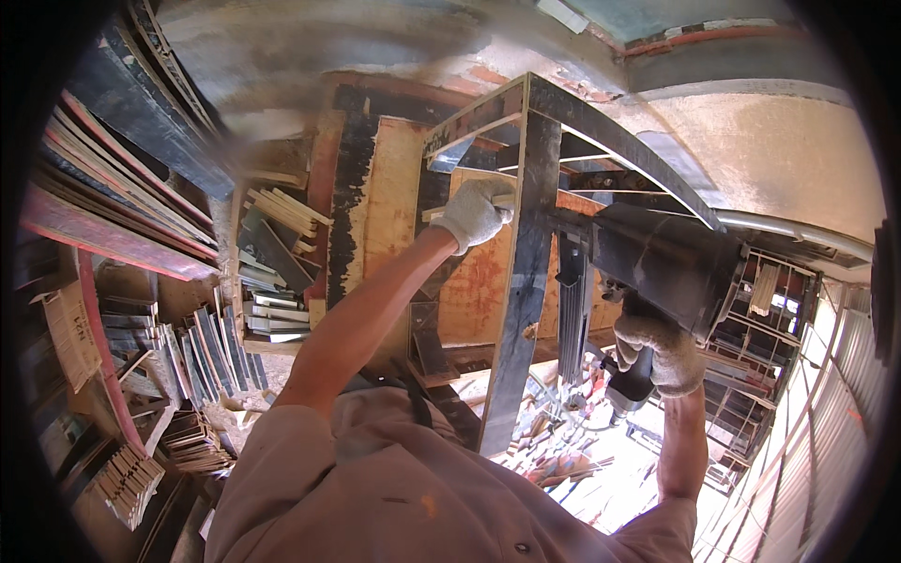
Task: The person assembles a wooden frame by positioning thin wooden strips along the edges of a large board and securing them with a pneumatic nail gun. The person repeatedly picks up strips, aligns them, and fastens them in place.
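Observation:
A frame of dark-faced plywood strips (532, 249) stands up in front of me, with one long strip running down toward my body. My left hand (477, 216), in a pale knit glove, is closed around a short light wooden strip (435, 214) just left of that long strip. My gloved right hand (664, 355) wraps the handle of a black nail gun (652, 258). The gun's nose meets the right face of the long strip, roughly across from my left hand. Its narrow magazine (571, 305) hangs beside the strip. The trigger finger is not clearly visible.
Stacked boards (131, 188) and bundles of dark strips (211, 347) fill the left side. Behind the frame lies a worn orange-brown panel (394, 178). Wood offcuts (563, 441) litter the brightly lit ground below. Racks of frames (760, 319) stand right, near a corrugated wall (835, 394).

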A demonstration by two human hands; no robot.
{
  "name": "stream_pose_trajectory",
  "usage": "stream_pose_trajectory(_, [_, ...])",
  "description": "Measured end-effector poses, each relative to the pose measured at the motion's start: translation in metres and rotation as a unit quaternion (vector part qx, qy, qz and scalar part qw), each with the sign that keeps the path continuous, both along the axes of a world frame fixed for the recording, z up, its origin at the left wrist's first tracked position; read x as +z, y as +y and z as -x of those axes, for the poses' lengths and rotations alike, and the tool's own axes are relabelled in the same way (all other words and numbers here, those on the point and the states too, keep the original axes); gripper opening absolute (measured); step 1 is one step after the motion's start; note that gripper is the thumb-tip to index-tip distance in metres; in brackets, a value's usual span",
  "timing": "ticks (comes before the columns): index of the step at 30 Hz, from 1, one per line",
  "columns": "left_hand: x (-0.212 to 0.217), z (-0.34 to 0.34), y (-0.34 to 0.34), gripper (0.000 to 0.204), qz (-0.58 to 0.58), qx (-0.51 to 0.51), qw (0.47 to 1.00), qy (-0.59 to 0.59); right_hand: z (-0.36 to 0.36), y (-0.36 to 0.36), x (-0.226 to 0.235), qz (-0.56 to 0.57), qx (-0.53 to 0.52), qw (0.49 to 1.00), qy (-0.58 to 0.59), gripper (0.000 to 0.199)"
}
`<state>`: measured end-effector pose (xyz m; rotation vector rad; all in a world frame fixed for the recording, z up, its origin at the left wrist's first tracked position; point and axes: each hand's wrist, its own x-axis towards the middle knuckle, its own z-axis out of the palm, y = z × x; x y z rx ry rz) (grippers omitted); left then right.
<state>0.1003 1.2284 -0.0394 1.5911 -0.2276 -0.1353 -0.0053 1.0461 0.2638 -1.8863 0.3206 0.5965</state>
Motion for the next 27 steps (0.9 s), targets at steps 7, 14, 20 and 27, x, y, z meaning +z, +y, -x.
stream_pose_trajectory(7, [0.000,-0.001,0.001,0.017,-0.009,0.012,1.000,-0.026,-0.016,0.018,0.010,0.015,-0.034,0.998,0.046,0.023])
stream_pose_trajectory(14, [0.009,0.003,0.004,0.015,-0.014,0.016,1.000,-0.003,-0.019,0.010,-0.002,-0.011,0.005,1.000,0.009,0.026])
stream_pose_trajectory(20, [0.005,0.002,0.003,0.023,-0.033,0.004,0.999,-0.026,-0.020,0.013,0.000,0.003,0.004,1.000,0.011,0.030])
stream_pose_trajectory(27, [0.009,0.005,0.004,0.014,-0.024,0.011,0.999,-0.031,-0.024,0.017,0.006,0.014,-0.007,0.999,0.045,0.031])
